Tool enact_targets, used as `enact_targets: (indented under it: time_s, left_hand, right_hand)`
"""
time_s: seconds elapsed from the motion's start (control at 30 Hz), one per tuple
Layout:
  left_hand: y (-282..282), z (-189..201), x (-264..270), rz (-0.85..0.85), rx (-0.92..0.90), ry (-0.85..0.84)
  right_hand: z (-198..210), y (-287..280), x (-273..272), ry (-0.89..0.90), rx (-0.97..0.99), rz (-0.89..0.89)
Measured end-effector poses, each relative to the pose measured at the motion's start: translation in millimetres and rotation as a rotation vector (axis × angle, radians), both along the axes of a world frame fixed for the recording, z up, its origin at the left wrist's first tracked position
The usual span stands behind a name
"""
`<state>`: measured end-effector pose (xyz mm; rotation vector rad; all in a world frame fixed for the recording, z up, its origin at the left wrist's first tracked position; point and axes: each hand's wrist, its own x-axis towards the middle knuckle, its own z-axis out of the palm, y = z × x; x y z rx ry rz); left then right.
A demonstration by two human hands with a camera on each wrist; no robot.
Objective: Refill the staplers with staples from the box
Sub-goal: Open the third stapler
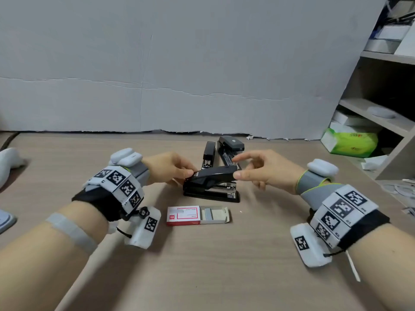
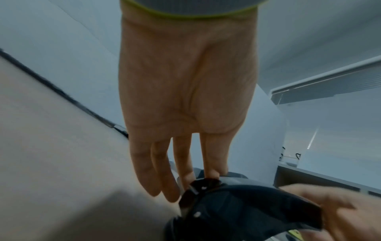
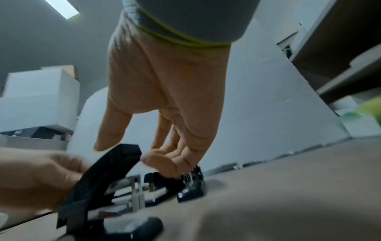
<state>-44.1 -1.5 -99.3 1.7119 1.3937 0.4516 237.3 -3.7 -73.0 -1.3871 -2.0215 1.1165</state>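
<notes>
Head view: stapler (image 1: pixel 211 184) between both hands' fingers (image 1: pixel 188 172).

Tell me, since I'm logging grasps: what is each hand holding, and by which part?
The left hand holds the nearest stapler at the rear, hinge end of its raised black top cover. The right hand has its thumb at the cover's front tip; a firm grip cannot be told.

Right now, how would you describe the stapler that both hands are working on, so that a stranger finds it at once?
On the light wooden table, just behind the red and white staple box with its tray slid out, stands a black stapler. The left hand holds its rear, and the right hand touches the front of its cover. Unlike the two black staplers behind it, it lies crosswise.
</notes>
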Motion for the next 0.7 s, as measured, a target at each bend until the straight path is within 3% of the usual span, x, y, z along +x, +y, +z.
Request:
enact_targets:
  time_s: [0.17,0.4,0.7]
  left_hand:
    - [-2,-8,-3,0.008,-0.132,-0.166]
    - [4,-11,-5,0.052,-0.220,-0.255]
    - [9,-6,3,0.135,-0.239,-0.214]
  right_hand:
    - [6,4,-17,-0.231,0.142,0.061]
    - [7,4,-21,-0.232,0.128,0.072]
    - [14,4,-25,-0.278,0.152,0.078]
